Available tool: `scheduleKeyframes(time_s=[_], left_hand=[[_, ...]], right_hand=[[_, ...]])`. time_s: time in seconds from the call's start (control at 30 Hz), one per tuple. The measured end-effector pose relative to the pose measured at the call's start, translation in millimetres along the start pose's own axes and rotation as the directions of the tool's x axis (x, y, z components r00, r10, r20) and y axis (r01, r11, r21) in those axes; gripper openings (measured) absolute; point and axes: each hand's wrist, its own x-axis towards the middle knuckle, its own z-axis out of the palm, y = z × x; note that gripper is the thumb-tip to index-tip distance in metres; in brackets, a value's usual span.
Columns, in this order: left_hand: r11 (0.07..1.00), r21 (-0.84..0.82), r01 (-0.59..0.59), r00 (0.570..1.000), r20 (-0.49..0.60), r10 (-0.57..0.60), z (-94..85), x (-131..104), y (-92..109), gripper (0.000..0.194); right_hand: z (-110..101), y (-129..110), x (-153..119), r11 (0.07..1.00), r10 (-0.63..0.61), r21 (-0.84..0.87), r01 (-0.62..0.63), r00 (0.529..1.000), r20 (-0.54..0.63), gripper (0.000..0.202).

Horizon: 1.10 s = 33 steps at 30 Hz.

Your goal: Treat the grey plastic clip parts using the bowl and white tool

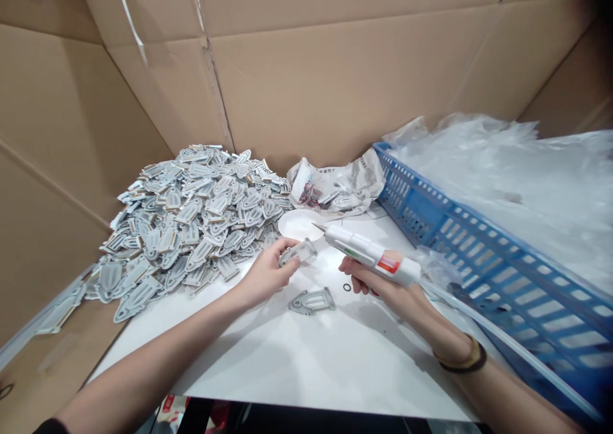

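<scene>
My left hand [264, 273] pinches a small grey flat part [299, 252] just above the white table [306, 364]. My right hand [378, 284] grips a white pen-shaped tool [368, 253] with a thin metal tip pointing left toward that part; a clear hose [502, 338] trails from its rear. Another grey part [312, 301] lies flat on the table between my hands. A tiny black ring [347, 287] sits beside my right fingers. A big heap of the same grey parts [191, 223] is piled to the left.
A blue plastic crate [479, 242] lined with clear plastic film [517, 172] stands on the right. A crumpled printed bag [335, 185] and a white round lid [299, 224] lie behind my hands. Cardboard walls [335, 70] enclose the table on all sides.
</scene>
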Motion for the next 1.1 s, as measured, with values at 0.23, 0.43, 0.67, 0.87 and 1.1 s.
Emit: scheduleKeyframes(time_s=[0.23,0.43,0.67,0.87,1.1], left_hand=[[1.000,-0.012,0.000,0.989,-0.146,-0.002,-3.3,5,-6,0.032],[0.987,-0.103,-0.122,0.979,-0.175,0.103,0.9,3,-2,0.041],[0.984,-0.150,-0.095,0.994,-0.074,0.084,2.3,1,-2,0.052],[0.985,-0.140,-0.102,0.993,-0.073,0.093,2.5,1,-2,0.056],[0.987,-0.033,-0.158,0.985,-0.082,0.155,2.5,0,-1,0.052]], right_hand=[[0,4,0,0.999,-0.015,-0.029,0.015,1.000,-0.013,0.036],[0,7,1,0.996,-0.072,-0.042,0.072,0.997,0.019,0.031],[4,18,1,0.977,-0.155,-0.137,0.163,0.986,0.067,0.038],[6,21,3,0.952,-0.205,-0.203,0.228,0.970,0.127,0.033],[6,24,4,0.931,-0.208,-0.278,0.237,0.969,0.131,0.032]])
